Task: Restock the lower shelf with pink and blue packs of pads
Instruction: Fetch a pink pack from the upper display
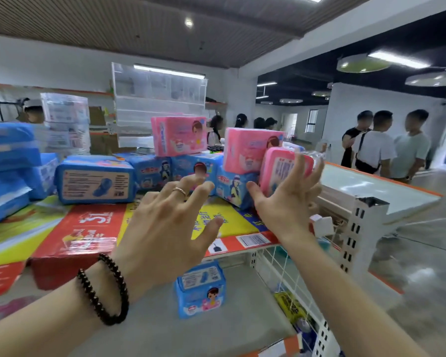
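Both hands are up over the top shelf with fingers spread and gripping nothing: the left hand [165,220], with a gold ring and dark bead bracelet, hovers in front of the row of blue plastic packs of pads [191,168], and the right hand [286,197] sits just short of the nearest pink plastic pack [283,166], though contact is hard to tell. More pink packs [178,135] sit stacked on the blue ones just beyond the fingertips. Below both wrists, one small blue pack with a cartoon girl [201,289] stands alone on the grey lower shelf [150,318].
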### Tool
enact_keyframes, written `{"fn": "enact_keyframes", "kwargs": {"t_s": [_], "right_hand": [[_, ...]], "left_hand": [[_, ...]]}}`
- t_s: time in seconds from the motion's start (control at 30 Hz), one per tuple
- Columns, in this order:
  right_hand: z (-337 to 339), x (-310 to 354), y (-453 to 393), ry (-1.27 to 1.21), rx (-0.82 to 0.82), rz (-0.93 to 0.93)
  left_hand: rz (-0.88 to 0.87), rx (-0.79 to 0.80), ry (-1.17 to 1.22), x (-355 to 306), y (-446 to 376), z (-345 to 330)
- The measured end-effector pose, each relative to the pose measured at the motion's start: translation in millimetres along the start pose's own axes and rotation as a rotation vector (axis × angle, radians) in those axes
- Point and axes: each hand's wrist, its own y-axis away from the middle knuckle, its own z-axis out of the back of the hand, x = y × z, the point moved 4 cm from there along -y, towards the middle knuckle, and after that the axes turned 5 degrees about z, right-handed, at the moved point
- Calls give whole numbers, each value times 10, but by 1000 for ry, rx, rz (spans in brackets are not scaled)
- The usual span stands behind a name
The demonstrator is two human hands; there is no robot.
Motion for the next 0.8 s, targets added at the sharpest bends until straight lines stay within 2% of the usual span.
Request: {"fn": "enact_keyframes", "kwargs": {"t_s": [0.1, 0.23, 0.43, 0.53, 0.7, 0.8], "right_hand": [[-57, -79, -39, -24, -1, 5], [-18, -181, -163, -38, -90, 66], [245, -365, -189, -318, -217, 155], [366, -276, -110, -417, -159, 248], [430, 131, 49, -495, 11, 517], [380, 350, 162, -572, 188, 690]], "left_hand": [[-26, -13, -16, -44, 4, -50], [-15, 2, -33, -32, -13, -60], [-38, 40, -36, -79, -151, -74], [-26, 32, 84, -108, -260, -37], [54, 42, 519, 3, -477, 22], [22, 29, 740, 131, -542, 119]]}}
